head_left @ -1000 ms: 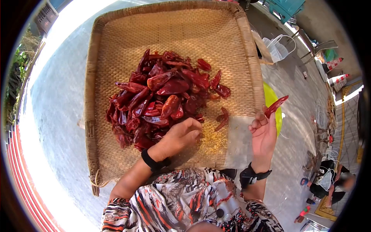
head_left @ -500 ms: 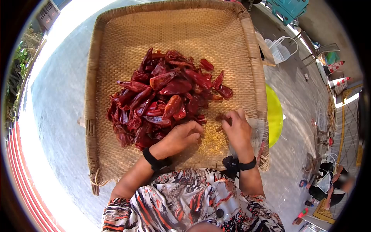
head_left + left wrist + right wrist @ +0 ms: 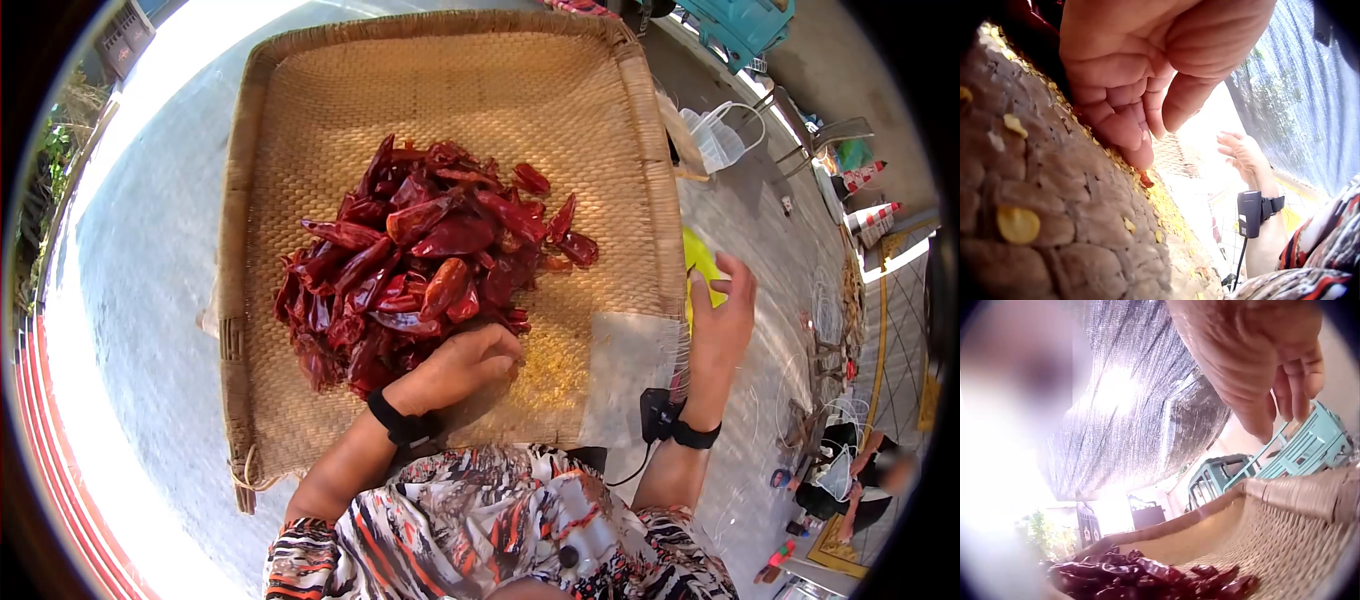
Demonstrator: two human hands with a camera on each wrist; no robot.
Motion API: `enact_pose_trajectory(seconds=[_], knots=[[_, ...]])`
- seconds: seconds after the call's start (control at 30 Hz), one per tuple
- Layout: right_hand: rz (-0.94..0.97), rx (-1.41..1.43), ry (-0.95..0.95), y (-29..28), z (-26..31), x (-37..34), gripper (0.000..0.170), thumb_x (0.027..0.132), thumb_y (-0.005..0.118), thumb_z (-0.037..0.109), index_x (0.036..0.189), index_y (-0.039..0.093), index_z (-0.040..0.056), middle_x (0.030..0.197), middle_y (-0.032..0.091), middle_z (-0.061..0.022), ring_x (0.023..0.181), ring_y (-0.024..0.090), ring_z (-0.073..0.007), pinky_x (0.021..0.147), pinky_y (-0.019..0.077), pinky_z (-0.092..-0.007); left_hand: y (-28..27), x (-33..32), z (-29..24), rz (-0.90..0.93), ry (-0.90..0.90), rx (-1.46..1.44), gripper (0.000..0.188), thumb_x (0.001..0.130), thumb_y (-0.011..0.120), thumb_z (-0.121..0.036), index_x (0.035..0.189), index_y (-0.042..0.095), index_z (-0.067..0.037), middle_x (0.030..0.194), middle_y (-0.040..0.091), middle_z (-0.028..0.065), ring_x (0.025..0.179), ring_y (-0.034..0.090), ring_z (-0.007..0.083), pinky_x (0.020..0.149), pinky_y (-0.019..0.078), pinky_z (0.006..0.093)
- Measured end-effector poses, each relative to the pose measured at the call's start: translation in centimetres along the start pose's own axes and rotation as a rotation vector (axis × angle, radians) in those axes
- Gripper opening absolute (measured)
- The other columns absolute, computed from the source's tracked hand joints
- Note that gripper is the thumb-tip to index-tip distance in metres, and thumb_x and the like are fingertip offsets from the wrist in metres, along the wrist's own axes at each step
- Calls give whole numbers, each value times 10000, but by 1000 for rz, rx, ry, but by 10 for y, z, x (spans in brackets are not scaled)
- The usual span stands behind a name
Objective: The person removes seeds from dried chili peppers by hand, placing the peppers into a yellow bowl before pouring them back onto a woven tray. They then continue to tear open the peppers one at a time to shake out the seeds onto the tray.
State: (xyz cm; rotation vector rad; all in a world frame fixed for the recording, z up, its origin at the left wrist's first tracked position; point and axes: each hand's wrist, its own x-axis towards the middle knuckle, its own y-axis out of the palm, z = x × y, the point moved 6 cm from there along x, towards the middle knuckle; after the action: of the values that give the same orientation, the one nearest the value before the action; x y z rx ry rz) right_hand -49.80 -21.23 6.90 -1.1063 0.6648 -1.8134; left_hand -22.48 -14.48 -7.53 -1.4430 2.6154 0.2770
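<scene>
A heap of dried red chillies point(image 3: 415, 262) lies on a square woven bamboo tray point(image 3: 600, 130). My left hand point(image 3: 455, 368) rests at the heap's near edge, fingers loosely bent and thumb apart from them. In the left wrist view, a small reddish scrap point(image 3: 1146, 180) shows at its fingertips, just above the weave. Yellow seeds point(image 3: 552, 368) are scattered right of that hand. Beyond the tray's right rim my right hand point(image 3: 722, 325) hangs over a yellow-green basin point(image 3: 703, 262), its fingers spread apart and nothing visible in them. The hand hides most of the basin.
A clear plastic sheet point(image 3: 630, 365) covers part of the tray's near right corner. On the concrete floor to the right stand a white basket point(image 3: 715, 140) and striped traffic cones point(image 3: 868, 178). Another person point(image 3: 860, 480) sits at the lower right.
My right hand held a chilli over the basin, then reached into the tray at the lone chilli, and is now back over the basin without one. That lone chilli has left the tray. My left hand stayed.
</scene>
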Motion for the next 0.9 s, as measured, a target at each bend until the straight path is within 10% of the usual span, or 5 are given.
enact_pose_trajectory(seconds=[0.1,0.27,0.47,0.77,0.9], knots=[[378,68,-152,64,28,-14,354,853,670,178,1181,570,91,1181,578,-111,864,640,-273,780,507,-402,-1,0,3,25,-9,-116,166,1005,517,-109,1145,531,-21,1009,622,31,928,606,109,845,496,261],[387,-14,-339,119,48,-17,278,839,668,151,1104,604,95,1133,592,-109,880,635,-343,767,514,-424,-3,-3,-7,24,-65,-197,213,1021,504,-172,1191,525,-45,1021,634,5,877,597,72,742,471,214],[449,-45,-245,101,40,-27,202,845,627,158,1033,613,84,948,627,-110,866,631,-344,733,504,-434,-6,-2,-8,-24,-74,-153,292,1024,513,-251,1253,511,-70,1000,645,-5,831,594,56,699,452,203],[1050,605,-50,72,62,-97,195,852,612,152,1004,632,32,903,652,-132,790,649,-275,690,489,-354,-5,-2,-6,28,-90,-166,340,1022,517,-294,1281,520,-73,933,657,-18,802,586,54,692,453,207],[661,366,-89,26,50,-60,202,852,596,80,1030,624,-12,848,650,-88,740,615,-180,691,482,-300,-6,-4,-6,-27,-145,-221,301,1031,497,-271,1257,520,-73,945,668,-4,795,581,49,692,453,201]])
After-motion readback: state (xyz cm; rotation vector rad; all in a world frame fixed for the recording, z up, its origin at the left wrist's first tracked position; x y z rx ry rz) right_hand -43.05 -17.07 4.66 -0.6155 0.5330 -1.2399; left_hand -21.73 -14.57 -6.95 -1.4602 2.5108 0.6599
